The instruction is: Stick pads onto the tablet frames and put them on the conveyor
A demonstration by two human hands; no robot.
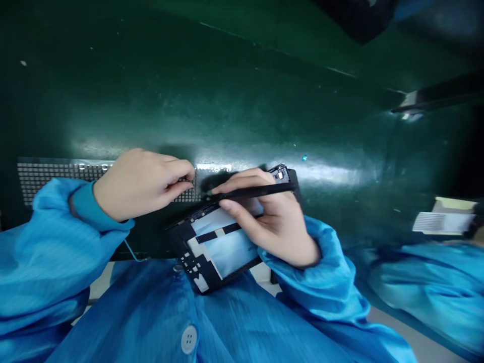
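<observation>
My right hand point(274, 222) grips a flat black device frame point(215, 247) with pale panels and black strips on its face, held tilted above my lap. A thin black edge piece point(257, 191) runs under my right thumb and fingers. My left hand point(141, 182) hovers left of the frame's top corner, thumb and forefinger pinched together at something too small to make out. Both arms wear blue sleeves.
A dark green glossy work surface point(242, 101) fills the view ahead. A perforated metal tray point(49, 174) lies behind my left hand. Another person's blue sleeve point(427, 287) and a white ribbed part point(442, 222) are at the right. A dark bar point(438, 98) lies at upper right.
</observation>
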